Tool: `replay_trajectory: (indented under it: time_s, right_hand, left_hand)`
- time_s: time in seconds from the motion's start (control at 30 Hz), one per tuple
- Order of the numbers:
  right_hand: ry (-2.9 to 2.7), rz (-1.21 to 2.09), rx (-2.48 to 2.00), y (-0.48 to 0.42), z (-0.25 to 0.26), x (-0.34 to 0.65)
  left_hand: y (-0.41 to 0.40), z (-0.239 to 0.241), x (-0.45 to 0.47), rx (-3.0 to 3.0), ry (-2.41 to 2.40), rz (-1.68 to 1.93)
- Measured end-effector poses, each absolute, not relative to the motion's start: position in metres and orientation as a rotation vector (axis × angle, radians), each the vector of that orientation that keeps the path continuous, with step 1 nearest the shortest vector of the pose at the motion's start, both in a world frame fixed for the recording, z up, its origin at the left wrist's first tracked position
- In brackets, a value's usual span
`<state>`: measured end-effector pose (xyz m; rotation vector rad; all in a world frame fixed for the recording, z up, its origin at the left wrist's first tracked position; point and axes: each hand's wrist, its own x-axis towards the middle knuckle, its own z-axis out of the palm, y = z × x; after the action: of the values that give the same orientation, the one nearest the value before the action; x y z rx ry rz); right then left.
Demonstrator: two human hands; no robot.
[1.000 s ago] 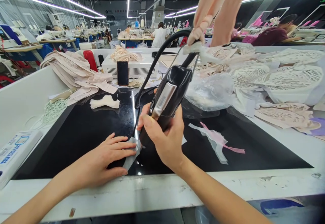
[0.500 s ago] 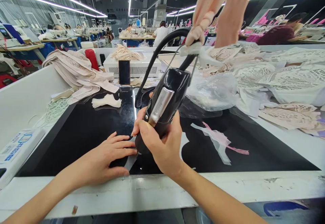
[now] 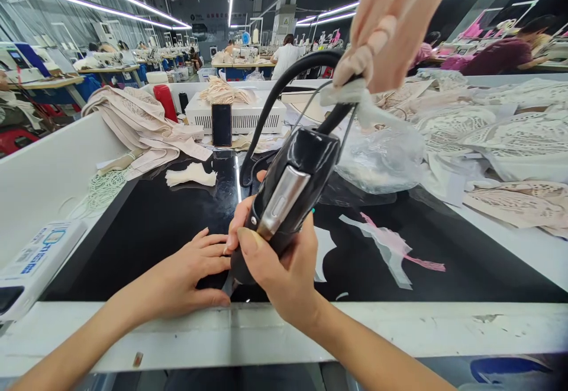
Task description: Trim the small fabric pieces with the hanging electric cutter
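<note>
My right hand (image 3: 279,267) is wrapped round a corded black hand-held power tool (image 3: 288,178) with a silver lever on its upper side. The tool leans up to the right, its lower end down at the black mat (image 3: 146,237). My hand and the tool's body hide its working tip. A cloth strip (image 3: 368,54) tied round its cable (image 3: 275,92) comes down from above. My left hand (image 3: 190,272) lies flat on the mat with fingers stretched, left of the tool's foot. A sliver of translucent sheet (image 3: 229,287) shows between the hand and the tool.
Right of my hand lie a white cut piece (image 3: 325,254) and pink and white scraps (image 3: 390,246). A cream scrap (image 3: 191,174), a phone (image 3: 222,125) and a plastic bag (image 3: 381,160) are farther back. Fabric piles (image 3: 142,122) and lace pieces (image 3: 515,136) flank the mat.
The tool's lower end and my right hand have moved slightly left and nearer me. Less of the translucent sheet shows beside my left hand. The view has shifted a little.
</note>
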<state>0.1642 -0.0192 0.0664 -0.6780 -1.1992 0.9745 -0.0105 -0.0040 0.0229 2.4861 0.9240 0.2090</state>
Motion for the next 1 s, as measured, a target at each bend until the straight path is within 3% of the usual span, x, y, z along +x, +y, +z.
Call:
replay_trajectory:
  time_s: [1.0]
  right_hand:
    - [-1.167, 0.778, -0.634, 0.014, 0.065, 0.199]
  left_hand:
    - [0.019, 0.008, 0.015, 2.7, 0.845, 0.166]
